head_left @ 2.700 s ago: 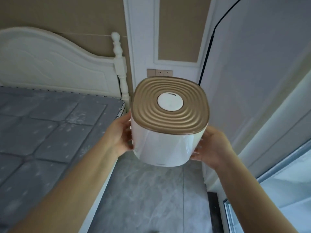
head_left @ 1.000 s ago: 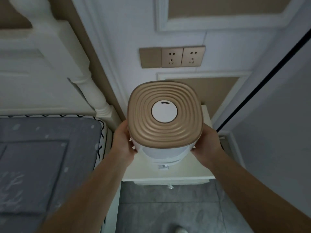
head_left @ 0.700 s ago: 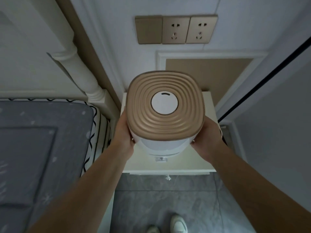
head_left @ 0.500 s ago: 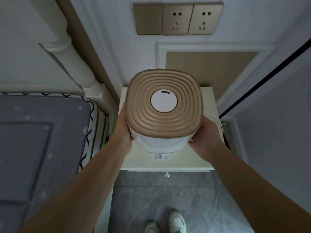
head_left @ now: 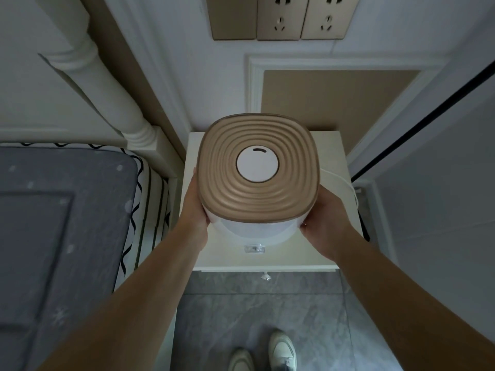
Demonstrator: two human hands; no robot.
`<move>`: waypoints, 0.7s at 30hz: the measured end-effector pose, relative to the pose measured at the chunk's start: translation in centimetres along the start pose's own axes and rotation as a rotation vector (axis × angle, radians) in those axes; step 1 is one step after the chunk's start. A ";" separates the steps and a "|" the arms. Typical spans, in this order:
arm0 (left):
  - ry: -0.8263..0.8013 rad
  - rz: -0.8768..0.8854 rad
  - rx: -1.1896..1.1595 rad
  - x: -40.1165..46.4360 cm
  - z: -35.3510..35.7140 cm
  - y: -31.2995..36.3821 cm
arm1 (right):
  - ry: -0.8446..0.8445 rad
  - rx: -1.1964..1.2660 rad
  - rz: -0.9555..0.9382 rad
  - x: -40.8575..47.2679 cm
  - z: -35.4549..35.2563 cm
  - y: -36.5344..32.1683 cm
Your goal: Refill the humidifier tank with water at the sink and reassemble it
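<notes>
My left hand (head_left: 197, 207) and right hand (head_left: 325, 223) grip the humidifier tank (head_left: 258, 183) by its sides above the tabletop (head_left: 334, 253); I should lower it level and squarely centred.

Left hand (head_left: 194, 207), right hand (head_left: 325, 220) gripping
</notes>
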State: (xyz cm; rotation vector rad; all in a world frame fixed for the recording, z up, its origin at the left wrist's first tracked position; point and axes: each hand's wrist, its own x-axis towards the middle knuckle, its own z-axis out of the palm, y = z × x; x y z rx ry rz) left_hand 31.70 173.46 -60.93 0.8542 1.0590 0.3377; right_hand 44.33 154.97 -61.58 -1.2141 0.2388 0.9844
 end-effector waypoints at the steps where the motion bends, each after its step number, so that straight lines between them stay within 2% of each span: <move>1: -0.001 0.004 0.004 0.1 0.0 -0.1 | -0.003 0.003 0.004 0.0 0.0 0.0; 13: -0.046 -0.014 0.095 -0.1 -0.2 0.1 | 0.027 0.030 0.008 0.0 0.3 0.2; 16: 0.022 -0.070 0.157 -0.6 -0.7 0.5 | 0.033 0.026 0.030 -0.5 0.3 0.0; 19: 0.056 0.056 0.219 -1.2 -1.0 1.2 | 0.136 -0.072 0.051 -1.2 -0.1 -0.8; 21: 0.027 0.172 0.260 -2.1 -1.0 1.5 | 0.272 -0.133 -0.021 -2.0 -0.8 -1.8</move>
